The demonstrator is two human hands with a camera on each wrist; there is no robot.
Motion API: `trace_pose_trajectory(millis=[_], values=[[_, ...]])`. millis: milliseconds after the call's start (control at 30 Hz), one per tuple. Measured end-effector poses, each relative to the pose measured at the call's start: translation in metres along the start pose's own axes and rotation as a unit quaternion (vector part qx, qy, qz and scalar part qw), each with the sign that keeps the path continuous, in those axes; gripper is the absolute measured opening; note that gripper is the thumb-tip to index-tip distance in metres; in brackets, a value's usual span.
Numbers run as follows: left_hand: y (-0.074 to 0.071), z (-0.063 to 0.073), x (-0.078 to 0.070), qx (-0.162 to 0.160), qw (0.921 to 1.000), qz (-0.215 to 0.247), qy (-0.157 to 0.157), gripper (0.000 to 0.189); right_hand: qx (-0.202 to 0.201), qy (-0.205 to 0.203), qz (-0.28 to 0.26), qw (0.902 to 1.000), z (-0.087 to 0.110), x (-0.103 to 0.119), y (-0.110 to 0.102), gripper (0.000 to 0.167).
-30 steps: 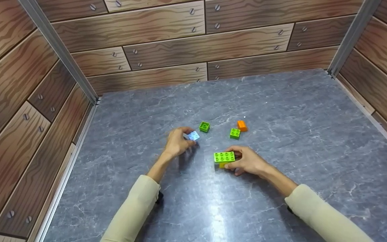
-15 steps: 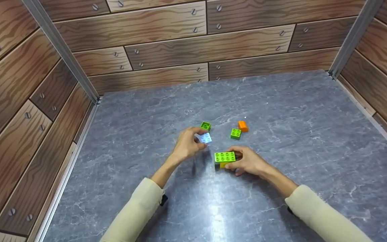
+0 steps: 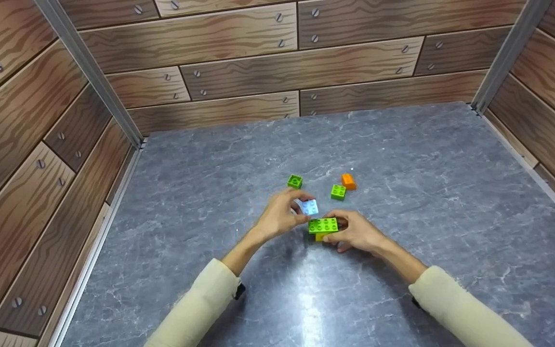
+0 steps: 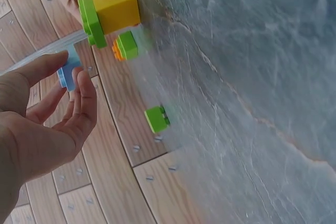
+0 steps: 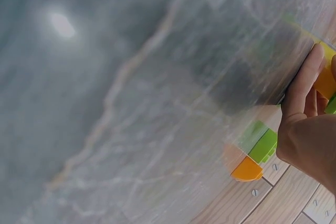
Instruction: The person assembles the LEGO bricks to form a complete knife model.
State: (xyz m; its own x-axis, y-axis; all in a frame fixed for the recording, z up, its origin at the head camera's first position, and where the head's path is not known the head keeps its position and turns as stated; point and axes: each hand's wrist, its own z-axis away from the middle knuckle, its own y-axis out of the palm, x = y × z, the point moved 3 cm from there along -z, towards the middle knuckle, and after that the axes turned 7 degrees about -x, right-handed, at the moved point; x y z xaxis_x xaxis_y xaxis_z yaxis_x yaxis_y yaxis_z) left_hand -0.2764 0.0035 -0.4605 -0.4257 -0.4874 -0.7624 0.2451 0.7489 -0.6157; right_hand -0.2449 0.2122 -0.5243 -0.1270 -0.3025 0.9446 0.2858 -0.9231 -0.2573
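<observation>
Between thumb and fingers, my left hand [image 3: 280, 214] pinches a light blue toy brick [image 3: 310, 207] with studs on top, held above the table. In the left wrist view the blue brick [image 4: 69, 69] hangs apart from the green and yellow bricks. My right hand [image 3: 357, 231] grips a yellow brick [image 4: 118, 10] from its right side, low at the table. On top of the yellow brick sits a longer bright green brick [image 3: 323, 225], its studs facing up. The left hand is just behind and left of this stack.
Further back, a small green brick [image 3: 338, 192] stands studs up beside an orange brick [image 3: 348, 181] with sloped sides. Another green brick [image 3: 295, 181] lies upside down, left of them. Wood-patterned walls [image 3: 239, 67] enclose the grey marbled table [image 3: 210, 159].
My left hand has moved right and a little toward me, carrying the blue brick close to the green and yellow stack. The right hand has stayed in place, holding the stack.
</observation>
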Motion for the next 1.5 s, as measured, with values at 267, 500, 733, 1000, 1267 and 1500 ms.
trace_pose_trajectory(millis=[267,500,733,1000,1267,1500], values=[[0.008,0.000,-0.004,0.032,0.9994,-0.012,0.009,0.041,0.001,-0.010,0.004,0.9999,0.001,0.000,0.000,0.049],[0.016,0.000,-0.005,0.051,0.9985,-0.005,0.020,0.042,0.000,-0.012,0.003,0.9999,0.001,0.000,0.001,0.049],[0.020,0.000,-0.005,0.064,0.9975,-0.012,0.028,0.041,0.003,-0.022,0.004,0.9997,0.001,0.000,0.002,0.049],[0.022,0.001,-0.007,0.073,0.9970,-0.014,0.022,0.039,-0.002,-0.019,0.002,0.9998,0.001,0.001,0.001,0.047],[0.023,0.001,-0.008,0.076,0.9966,-0.026,0.014,0.040,-0.004,-0.009,0.000,1.0000,0.001,0.000,0.002,0.055],[0.023,0.001,-0.007,0.083,0.9962,-0.025,0.011,0.038,0.000,-0.010,-0.002,1.0000,0.001,0.000,0.001,0.058]])
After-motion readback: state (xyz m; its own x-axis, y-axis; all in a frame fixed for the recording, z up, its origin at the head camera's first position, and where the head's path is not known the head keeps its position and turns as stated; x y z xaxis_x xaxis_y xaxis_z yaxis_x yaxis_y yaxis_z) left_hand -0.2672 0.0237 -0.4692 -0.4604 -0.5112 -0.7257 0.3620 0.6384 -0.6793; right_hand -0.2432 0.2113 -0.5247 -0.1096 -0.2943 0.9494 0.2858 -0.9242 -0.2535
